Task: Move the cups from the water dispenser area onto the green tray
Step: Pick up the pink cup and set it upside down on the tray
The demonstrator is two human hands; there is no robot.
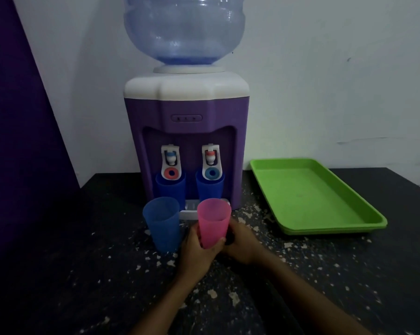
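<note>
A pink cup stands upright in front of the purple water dispenser. My left hand wraps its lower left side and my right hand cups its right side. A light blue cup stands just left of it, untouched. Two dark blue cups sit under the taps, one on the left and one on the right. The green tray lies to the right with nothing in it.
The dispenser carries a large blue water bottle and stands against a white wall. The dark speckled tabletop stretches between the cups and the tray. A purple panel borders the left side.
</note>
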